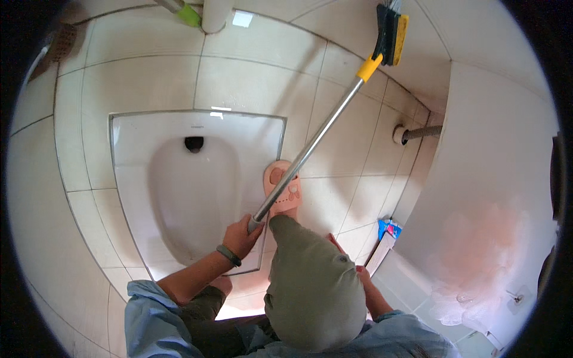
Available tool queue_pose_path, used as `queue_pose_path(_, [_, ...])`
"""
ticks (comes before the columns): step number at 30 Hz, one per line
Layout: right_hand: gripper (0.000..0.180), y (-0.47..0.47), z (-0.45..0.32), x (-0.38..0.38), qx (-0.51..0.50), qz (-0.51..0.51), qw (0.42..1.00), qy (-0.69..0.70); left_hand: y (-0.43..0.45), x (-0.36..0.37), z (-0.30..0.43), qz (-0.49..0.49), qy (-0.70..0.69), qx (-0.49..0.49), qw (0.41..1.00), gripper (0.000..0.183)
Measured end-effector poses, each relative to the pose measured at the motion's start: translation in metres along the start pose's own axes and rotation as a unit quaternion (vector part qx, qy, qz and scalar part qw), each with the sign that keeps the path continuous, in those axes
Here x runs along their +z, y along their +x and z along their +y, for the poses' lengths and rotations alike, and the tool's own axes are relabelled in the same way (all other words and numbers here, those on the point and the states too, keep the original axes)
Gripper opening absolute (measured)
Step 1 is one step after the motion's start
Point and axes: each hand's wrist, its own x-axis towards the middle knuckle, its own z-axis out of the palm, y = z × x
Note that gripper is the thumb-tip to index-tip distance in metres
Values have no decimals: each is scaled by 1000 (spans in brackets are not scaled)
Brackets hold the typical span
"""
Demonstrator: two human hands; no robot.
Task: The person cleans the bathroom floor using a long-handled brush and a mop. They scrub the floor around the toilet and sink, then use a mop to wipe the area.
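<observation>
My left hand (243,238), with a dark band on its wrist, is closed around the grey grip (256,223) of a metal pole (313,145). The pole slants up to the right and ends in a yellow socket (369,68) and a black-and-yellow floor scrub brush head (393,38), by the upper right wall. A white ceramic squat toilet pan (134,179) is set in the floor beyond my left hand. Below the pole is a foot in a pink slipper (283,183). A grey-green cap (318,286) hides most of my right hand (363,274); whatever it holds is not visible.
At the top are a white pipe (217,15) and a green-ended tool (188,15). A grey hose (423,132) runs from a floor drain on the right, beside a white panel (488,134). A pale pink bath pouf (476,268) and a blue packet (388,228) are also there.
</observation>
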Motion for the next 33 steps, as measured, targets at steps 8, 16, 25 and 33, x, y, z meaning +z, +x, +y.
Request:
queue_pose_path(8, [52,17,16,22,64,120,982,-128,-7,-7,17,7,3,-17,1000,37])
queue_pose_path(16, [53,41,-9,20,-6,-28,990,-139,-10,-2,3,49,15,-31,998,36])
queue_pose_path(25, [53,79,-48,31,-83,-203,966,-138,-42,5,23,44,12,-55,997,35])
queue_pose_path(33, [37,39,-156,42,-254,-250,934,11,-112,-39,78,138,96,-39,985,41])
